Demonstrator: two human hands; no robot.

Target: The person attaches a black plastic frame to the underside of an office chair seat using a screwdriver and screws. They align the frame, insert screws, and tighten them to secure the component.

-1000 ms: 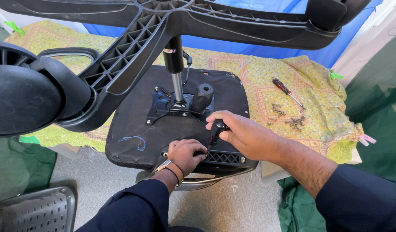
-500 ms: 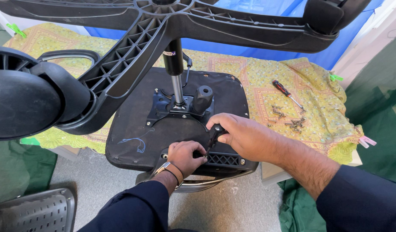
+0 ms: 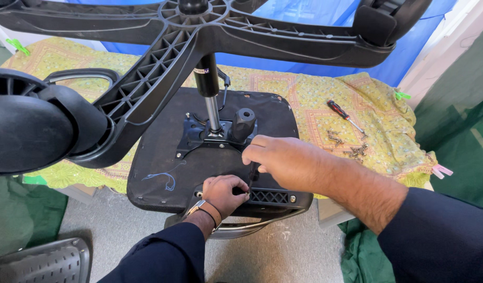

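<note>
An office chair lies upside down on a cloth-covered table, its black seat underside (image 3: 160, 157) facing up. At the seat's near edge my left hand (image 3: 223, 193), with a wrist strap, is closed on something small beside a black grid-patterned bracket (image 3: 270, 197). My right hand (image 3: 280, 157) sits just above it, wrapped over the black handle of a screwdriver (image 3: 254, 170) that points down toward the left hand's fingers. Most of the handle is hidden under the palm. A metal mechanism plate (image 3: 199, 135) with a black knob (image 3: 243, 121) lies just beyond both hands.
The chair's star base (image 3: 199, 26) and a large caster (image 3: 26, 131) loom overhead on the gas cylinder (image 3: 207, 84). A red-handled screwdriver (image 3: 341, 113) and several loose screws (image 3: 354, 149) lie on the yellow cloth (image 3: 315, 94) to the right. A perforated grey panel (image 3: 42, 262) lies on the floor.
My right hand has rolled forward over the screwdriver handle, hiding most of it. The left hand has stayed by the bracket. The view has shifted slightly.
</note>
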